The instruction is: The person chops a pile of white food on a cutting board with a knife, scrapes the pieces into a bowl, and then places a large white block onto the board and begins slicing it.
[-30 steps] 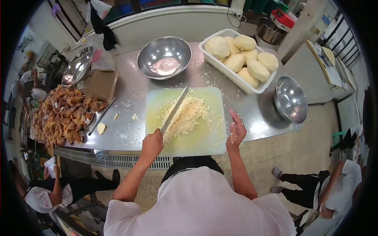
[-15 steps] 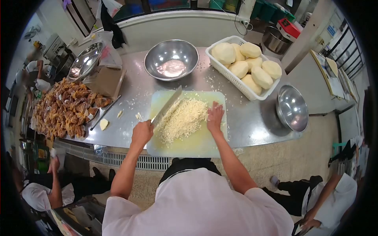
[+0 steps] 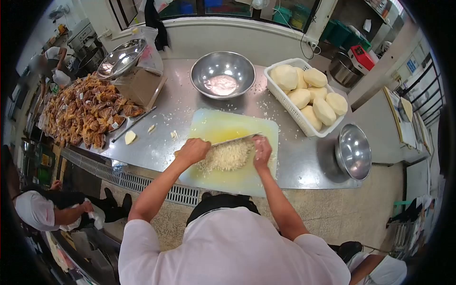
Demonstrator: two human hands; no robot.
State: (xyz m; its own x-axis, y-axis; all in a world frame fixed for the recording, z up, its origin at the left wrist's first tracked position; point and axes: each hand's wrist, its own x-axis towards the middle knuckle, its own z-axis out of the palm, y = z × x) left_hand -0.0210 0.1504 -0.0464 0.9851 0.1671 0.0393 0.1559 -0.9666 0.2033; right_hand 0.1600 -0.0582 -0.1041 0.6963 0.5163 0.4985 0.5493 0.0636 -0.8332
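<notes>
A pale green cutting board [image 3: 223, 124] lies on the steel counter in front of me. A heap of finely chopped pale food [image 3: 226, 156] sits on its near half. My left hand [image 3: 193, 151] grips the handle of a cleaver [image 3: 236, 139], whose blade lies sideways along the far edge of the heap. My right hand [image 3: 261, 151] presses against the right side of the heap, fingers together, close to the blade's tip.
An empty steel bowl [image 3: 222, 73] stands behind the board. A white basket of peeled pale tubers [image 3: 308, 95] is at the right, another steel bowl [image 3: 353, 152] near the counter's right end. Bagged brown food [image 3: 83, 116] is piled left. Another person [image 3: 52, 209] crouches lower left.
The cleaver has swung from a diagonal line left of the heap to lie across its far side. The heap is now gathered tighter and nearer to me, and my right hand has closed in on it.
</notes>
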